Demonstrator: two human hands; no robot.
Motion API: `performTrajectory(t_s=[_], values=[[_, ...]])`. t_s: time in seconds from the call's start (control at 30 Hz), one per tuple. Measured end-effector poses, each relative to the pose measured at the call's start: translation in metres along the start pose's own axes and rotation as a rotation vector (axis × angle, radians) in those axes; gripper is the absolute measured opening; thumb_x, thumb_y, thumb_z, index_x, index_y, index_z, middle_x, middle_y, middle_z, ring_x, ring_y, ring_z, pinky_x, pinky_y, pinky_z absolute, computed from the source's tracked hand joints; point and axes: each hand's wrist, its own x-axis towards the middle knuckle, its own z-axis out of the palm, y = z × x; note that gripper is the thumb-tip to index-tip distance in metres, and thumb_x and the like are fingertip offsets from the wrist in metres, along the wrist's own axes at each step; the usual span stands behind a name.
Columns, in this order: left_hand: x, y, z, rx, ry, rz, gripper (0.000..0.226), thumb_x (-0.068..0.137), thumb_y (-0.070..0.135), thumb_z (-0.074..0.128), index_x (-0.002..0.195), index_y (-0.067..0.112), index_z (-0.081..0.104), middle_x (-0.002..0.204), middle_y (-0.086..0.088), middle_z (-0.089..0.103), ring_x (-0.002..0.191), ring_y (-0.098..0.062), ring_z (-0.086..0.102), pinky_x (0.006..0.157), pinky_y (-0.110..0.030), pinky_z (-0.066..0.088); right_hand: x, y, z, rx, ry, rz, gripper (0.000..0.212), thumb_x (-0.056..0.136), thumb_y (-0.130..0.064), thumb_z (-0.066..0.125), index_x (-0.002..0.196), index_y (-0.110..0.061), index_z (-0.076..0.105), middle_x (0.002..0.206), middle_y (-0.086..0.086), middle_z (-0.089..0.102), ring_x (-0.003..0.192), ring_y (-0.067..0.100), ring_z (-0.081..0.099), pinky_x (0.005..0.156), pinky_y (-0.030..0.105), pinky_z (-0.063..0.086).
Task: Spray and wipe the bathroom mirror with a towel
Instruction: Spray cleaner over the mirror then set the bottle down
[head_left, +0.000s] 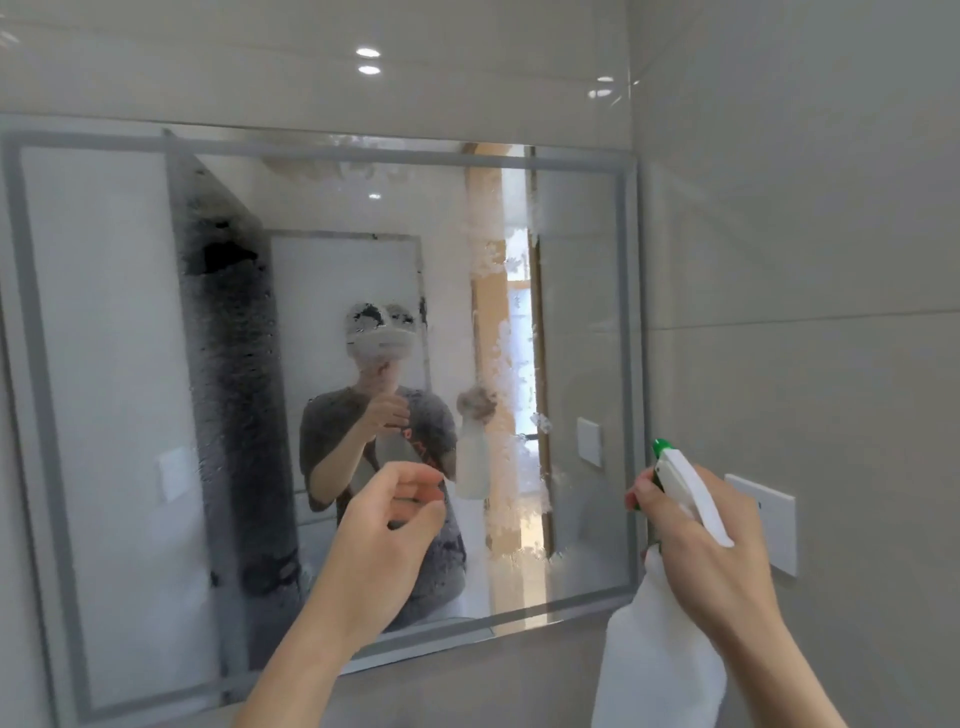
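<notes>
From my head camera, my right hand (711, 540) is wrapped around the neck of the spray bottle (670, 613), a finger near the trigger and the green nozzle (661, 447) pointing up and left toward the mirror's right edge. My left hand (387, 525) hangs in front of the glass, fingers loosely curled with thumb and fingertips near each other, pinching nothing. I see no towel in either hand or anywhere in view.

The mirror (104, 338) fills the wall ahead and already carries mist: a dense band of droplets (228, 364) runs down its left-centre, and foamy patches (493, 291) are scattered from the top toward the lower right. The far left panel and the strip by the right frame look drier.

I judge I am in the spraying step. To do it well I should aim the nozzle squarely at the dry areas, keep back enough for a fine spread, and use short pulls so liquid does not run. A wall switch plate (769, 519) sits just beside the bottle, so I should angle the spray away from it.
</notes>
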Motion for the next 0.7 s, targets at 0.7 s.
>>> performTrajectory(t_s=[0.7], values=[[-0.035, 0.004, -0.106, -0.007, 0.242, 0.062, 0.026, 0.068, 0.035, 0.069, 0.093, 0.041, 0.071, 0.102, 0.004, 0.074, 0.099, -0.016, 0.069, 0.091, -0.035, 0.05, -0.02, -0.053, 0.081, 0.266, -0.349, 0.068, 0.029, 0.095, -0.018, 0.066, 0.067, -0.009, 0.068, 0.071, 0.011, 0.07, 0.049, 0.026, 0.06, 0.057, 0.034, 0.049]])
